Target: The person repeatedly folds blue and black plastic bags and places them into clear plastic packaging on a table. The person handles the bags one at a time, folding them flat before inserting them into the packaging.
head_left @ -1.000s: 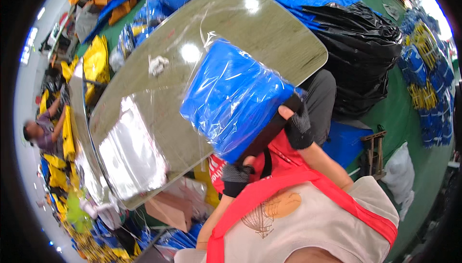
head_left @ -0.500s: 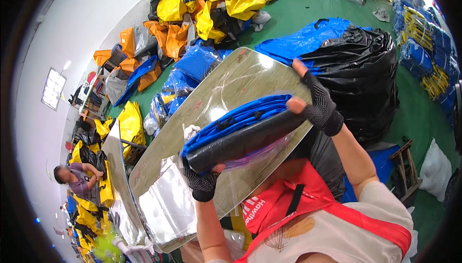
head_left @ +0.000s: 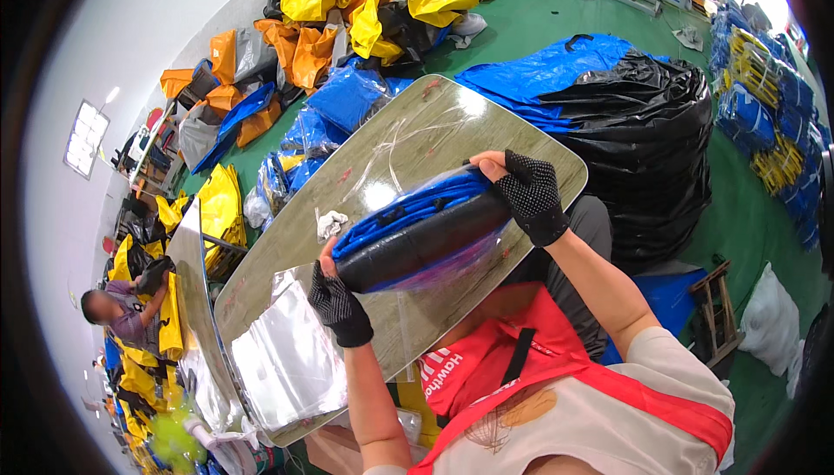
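Observation:
A folded blue and black tarpaulin bundle (head_left: pixel 423 245) lies between my two hands, over the wood-patterned table (head_left: pixel 295 232). Its blue folded edges, with small black tabs, face away from me, and the smooth black side is nearer. My left hand (head_left: pixel 340 308), in a dotted black fingerless glove, grips the bundle's left end. At the right end my right hand (head_left: pixel 530 200), gloved alike, is closed on the far corner. Thin clear film with a purple sheen (head_left: pixel 465 267) shows along the near side. A stack of clear plastic bags (head_left: pixel 287 358) lies on the table by my left hand.
A crumpled white scrap (head_left: pixel 331 224) sits beyond the bundle. Right of the table stands a big blue and black tarpaulin pile (head_left: pixel 638 145). Yellow and orange bags (head_left: pixel 313 54) are heaped at the back. Another person (head_left: pixel 130 314) works at the far left.
My right hand has moved left and now holds the bundle's far right corner, its fingers drawn in. The left hand has shifted left, its thumb now at the bundle's end. The bundle sits a little lower.

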Demonstrator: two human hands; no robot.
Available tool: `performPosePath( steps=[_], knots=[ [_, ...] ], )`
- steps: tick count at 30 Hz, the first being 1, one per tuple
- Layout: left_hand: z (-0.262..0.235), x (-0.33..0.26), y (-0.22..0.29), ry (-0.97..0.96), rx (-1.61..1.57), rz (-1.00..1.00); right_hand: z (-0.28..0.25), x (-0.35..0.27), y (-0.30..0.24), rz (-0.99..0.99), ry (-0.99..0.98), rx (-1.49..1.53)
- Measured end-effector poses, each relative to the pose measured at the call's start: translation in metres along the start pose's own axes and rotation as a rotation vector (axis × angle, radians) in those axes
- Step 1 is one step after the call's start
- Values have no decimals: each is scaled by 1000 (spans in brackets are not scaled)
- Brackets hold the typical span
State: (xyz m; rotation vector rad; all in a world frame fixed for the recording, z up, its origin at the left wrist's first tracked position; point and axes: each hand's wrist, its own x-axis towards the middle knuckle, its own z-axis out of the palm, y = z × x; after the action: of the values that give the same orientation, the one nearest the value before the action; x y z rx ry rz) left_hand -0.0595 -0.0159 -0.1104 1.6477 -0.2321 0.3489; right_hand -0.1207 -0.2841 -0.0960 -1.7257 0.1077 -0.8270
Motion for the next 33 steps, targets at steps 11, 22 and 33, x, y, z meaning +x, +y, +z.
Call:
performPosePath(
  steps=[11, 22, 33],
  knots=[
    [-21, 54, 76, 279, -12, 386, -6, 63, -88, -162, -11, 263],
    [-17, 55, 91, -129, -88, -66, -32, 82, -66, 98, -256, 156],
    [-6, 67, -211, -293, -440, -798, 113, -14, 102, -181, -786, -651]
  ],
)
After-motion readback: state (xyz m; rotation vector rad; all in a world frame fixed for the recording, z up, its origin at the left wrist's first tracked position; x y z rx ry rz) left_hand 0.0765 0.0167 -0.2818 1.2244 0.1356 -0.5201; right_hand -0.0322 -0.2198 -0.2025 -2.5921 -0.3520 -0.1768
